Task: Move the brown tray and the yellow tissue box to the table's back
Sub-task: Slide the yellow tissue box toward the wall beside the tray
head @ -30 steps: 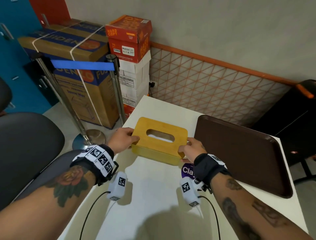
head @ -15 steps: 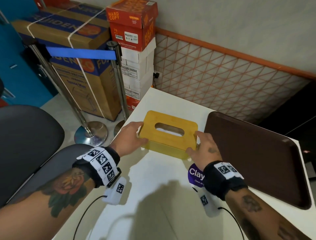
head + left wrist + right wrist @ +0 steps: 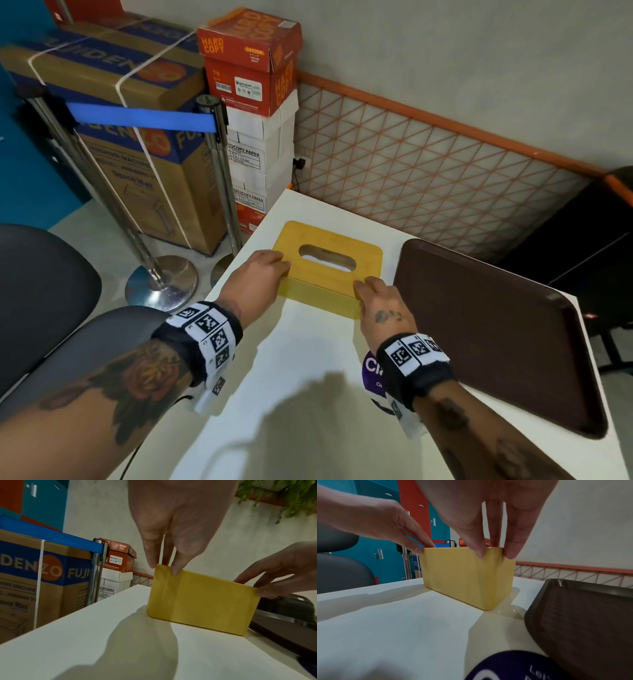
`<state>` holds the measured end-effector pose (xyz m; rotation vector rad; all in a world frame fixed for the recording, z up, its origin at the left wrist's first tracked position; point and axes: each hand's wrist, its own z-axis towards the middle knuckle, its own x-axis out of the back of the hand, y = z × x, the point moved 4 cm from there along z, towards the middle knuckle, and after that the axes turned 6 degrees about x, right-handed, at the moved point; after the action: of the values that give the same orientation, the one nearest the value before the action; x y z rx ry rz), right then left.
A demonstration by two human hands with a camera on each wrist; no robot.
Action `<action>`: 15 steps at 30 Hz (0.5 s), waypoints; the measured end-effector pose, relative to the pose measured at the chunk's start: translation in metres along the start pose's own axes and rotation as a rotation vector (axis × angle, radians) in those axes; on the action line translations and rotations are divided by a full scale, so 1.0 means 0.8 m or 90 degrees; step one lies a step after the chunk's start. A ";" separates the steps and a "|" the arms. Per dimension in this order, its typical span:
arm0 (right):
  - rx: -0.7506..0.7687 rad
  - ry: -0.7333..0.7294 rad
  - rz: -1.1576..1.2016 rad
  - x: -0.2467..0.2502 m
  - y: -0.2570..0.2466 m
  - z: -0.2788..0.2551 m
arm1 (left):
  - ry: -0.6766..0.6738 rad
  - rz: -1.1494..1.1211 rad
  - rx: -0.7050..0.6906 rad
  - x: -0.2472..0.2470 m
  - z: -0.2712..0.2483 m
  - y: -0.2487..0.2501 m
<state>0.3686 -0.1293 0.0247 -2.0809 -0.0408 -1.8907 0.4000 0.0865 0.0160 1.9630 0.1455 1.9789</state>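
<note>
The yellow tissue box [image 3: 318,278] stands on the white table [image 3: 308,359] near its back left corner, slot facing up. My left hand [image 3: 282,265] pinches its near left top corner, thumb on the front face [image 3: 164,566]. My right hand [image 3: 368,287] pinches the near right top corner [image 3: 493,554]. The wrist views show the box [image 3: 202,601] [image 3: 465,577] flat on the table. The brown tray [image 3: 496,325] lies empty to the right of the box, along the table's right side and slightly apart from it.
A purple round sticker [image 3: 371,368] sits under my right wrist. Off the table's left edge stand chrome belt posts [image 3: 219,171], stacked paper boxes [image 3: 253,68] and a grey chair [image 3: 41,291]. A lattice wall panel [image 3: 428,178] runs behind the table.
The tissue box has travelled toward the table's back left with both hands on it. My hands shifted from its sides to its near top corners. The tray has not moved.
</note>
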 end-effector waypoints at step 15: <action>-0.122 -0.114 0.075 0.015 0.032 0.080 | -0.090 0.090 0.006 0.010 0.107 0.022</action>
<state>0.4378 -0.1396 0.0265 -2.3178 0.2246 -1.6937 0.4813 0.0576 0.0321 2.1654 -0.0199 1.9169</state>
